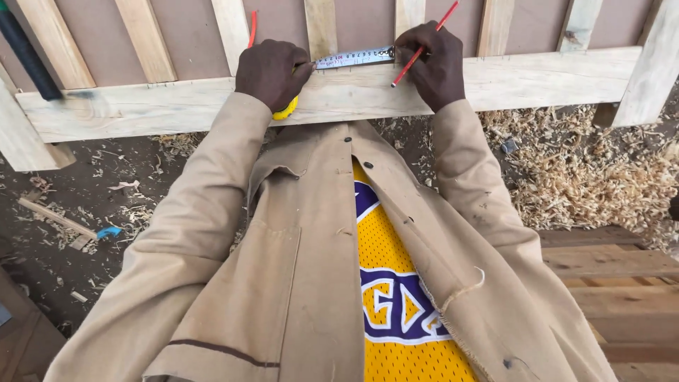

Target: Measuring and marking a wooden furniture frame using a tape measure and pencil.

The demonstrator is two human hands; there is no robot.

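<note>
frame: pale wooden slatted frame (537, 78) spans the far side, long horizontal rail with upright slats running away from it; stiff, heavy-looking, won't flex under a pressing hand
floor: dirt floor (106, 191) near-left of the rail, heap of wood shavings (601, 170) on the right
planks: stacked brown boards (608, 283) near right
tape measure: yellow case (286, 110) on the rail's near edge under the left hand, metal blade (353, 58) pulled out rightward flat along the rail; blade thin and springy, likely to slip or snap back unless pinned, best held at the case and pressed down at the free end
left hand (272, 71): closed over the case, fingers curled tight round it, thumb on the blade's start
right hand (431, 64): fingers pressed together, pinching the pencil, fingertips resting on the blade's far end
pencil: red pencil (417, 53) slanted, tip down on the rail just beside the blade; light, rigid, hold low near the tip
extra: another red stick (252, 28) pokes up behind the left hand, cannot tell what it is
</note>
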